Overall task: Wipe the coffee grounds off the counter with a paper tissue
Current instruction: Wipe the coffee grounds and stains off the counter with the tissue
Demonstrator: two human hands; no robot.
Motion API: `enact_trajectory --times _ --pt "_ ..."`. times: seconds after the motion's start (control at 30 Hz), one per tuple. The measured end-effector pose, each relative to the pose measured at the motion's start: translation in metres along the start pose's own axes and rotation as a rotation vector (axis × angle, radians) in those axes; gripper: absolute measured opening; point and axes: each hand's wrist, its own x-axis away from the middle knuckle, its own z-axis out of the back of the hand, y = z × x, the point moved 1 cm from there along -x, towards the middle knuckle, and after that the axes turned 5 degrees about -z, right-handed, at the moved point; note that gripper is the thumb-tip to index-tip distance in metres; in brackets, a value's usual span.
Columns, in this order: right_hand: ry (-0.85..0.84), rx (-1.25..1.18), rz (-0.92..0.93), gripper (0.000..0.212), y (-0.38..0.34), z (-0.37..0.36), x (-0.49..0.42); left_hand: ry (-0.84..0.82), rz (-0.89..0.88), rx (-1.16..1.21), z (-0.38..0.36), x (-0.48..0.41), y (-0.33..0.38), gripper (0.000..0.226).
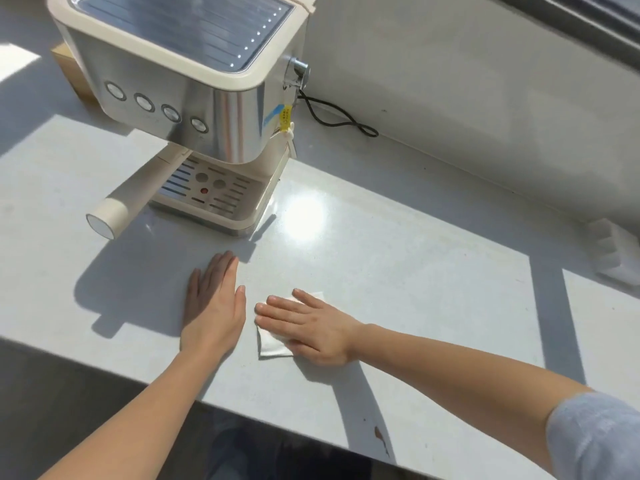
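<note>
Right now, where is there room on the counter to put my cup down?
The big bare patch is right of the coffee machine, between it, the wall and the white thing at the far right edge. The front edge is crowded: the left hand lies flat, and the right hand presses the paper tissue.

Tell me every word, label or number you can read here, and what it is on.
Nothing can be read.
Yellow tag hanging on the coffee machine: dark print, too small and blurred.
Round buttons on the machine's front: marks too faint to make out.
Tissue and counter: no writing.
</note>
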Motion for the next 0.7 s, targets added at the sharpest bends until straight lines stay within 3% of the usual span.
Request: enact_trajectory --times 0.13,0.23,0.33,0.4,0.47,0.53,0.7 --pt "0.025 0.221 0.098 0.062 0.003 0.019 -0.002 -0.021 -0.001 0.083 0.007 0.003 0.002 0.048" --pt "0.264 0.043 -0.183 0.064 0.016 0.022 0.022 -0.009 -0.009 0.349 0.014 0.013 0.005 0.047" --pt "0.513 -0.221 -0.665 0.057 0.047 0.008 0.078 -0.04 -0.436 0.255 0.019 0.013 0.026 0.048" --pt "0.472 -0.228 -0.962 0.054 0.061 -0.02 0.121 -0.196 -0.742 0.099 0.014 0.009 0.045 0.05" --pt "0.421 -0.21 -1.12 0.054 0.062 -0.048 0.148 -0.375 -0.91 -0.034 0.002 0.007 0.057 0.052" --pt "0.449 -0.231 -1.165 0.057 0.06 -0.061 0.155 -0.483 -0.88 -0.05 -0.011 0.008 0.058 0.052" --pt "0.493 -0.239 -1.148 0.06 0.068 -0.066 0.155 -0.45 -0.732 -0.102 -0.024 0.011 0.063 0.051"
